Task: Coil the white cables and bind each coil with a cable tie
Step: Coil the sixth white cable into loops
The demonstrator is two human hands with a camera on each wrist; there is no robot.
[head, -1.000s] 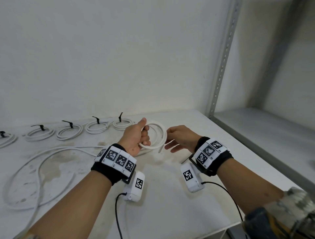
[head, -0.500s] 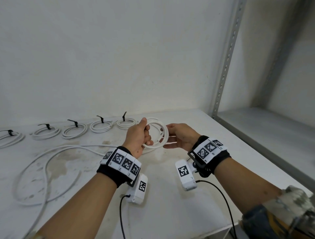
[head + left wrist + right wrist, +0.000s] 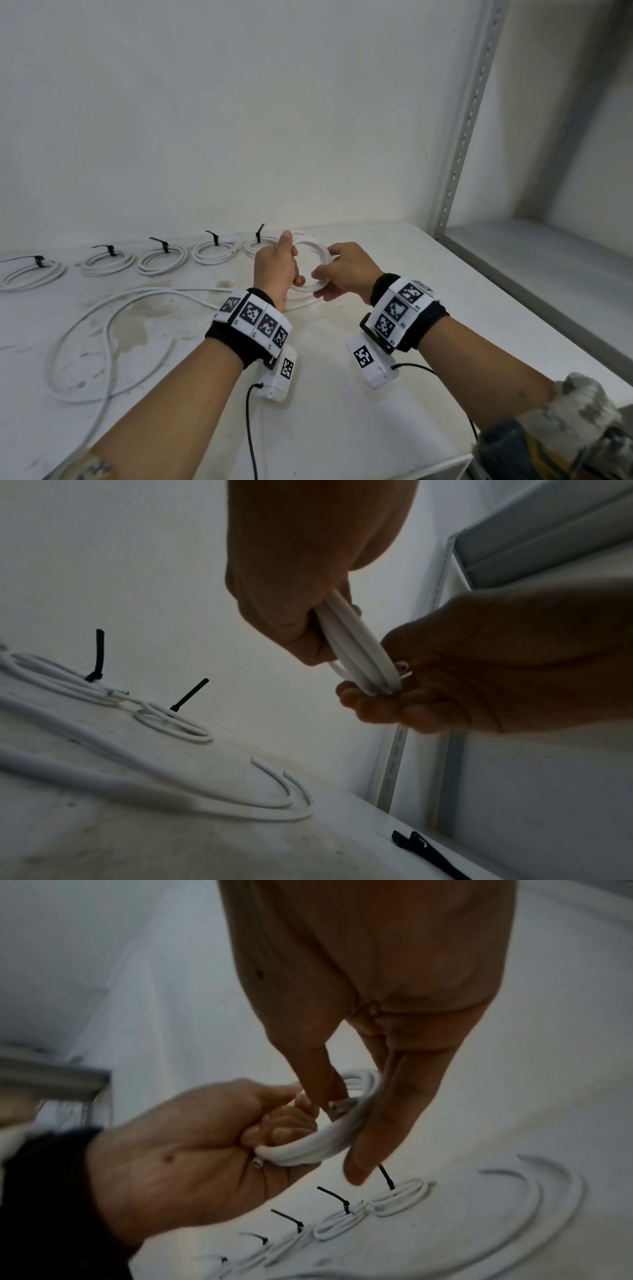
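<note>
A small white cable coil [image 3: 317,253] is held upright above the table between both hands. My left hand [image 3: 293,262] grips its left side, thumb up on the rim. My right hand [image 3: 325,275] pinches its right side, thumb inside the ring and forefinger along the outside. From the left wrist the coil [image 3: 359,653] shows as several turns with a cut end at my right fingers [image 3: 377,712]. In the right wrist view the coil [image 3: 322,1146] carries no tie. A loose black cable tie [image 3: 421,850] lies on the table under the hands.
Several coils bound with black ties [image 3: 162,260] lie in a row along the back wall. Long loose white cables [image 3: 109,329] sprawl over the stained table [image 3: 342,428] on the left. A grey shelf post [image 3: 459,154] and a lower shelf [image 3: 548,260] stand to the right.
My right hand has closed in from beside the coil and now pinches its right side. Both hands have drawn together with the coil between them.
</note>
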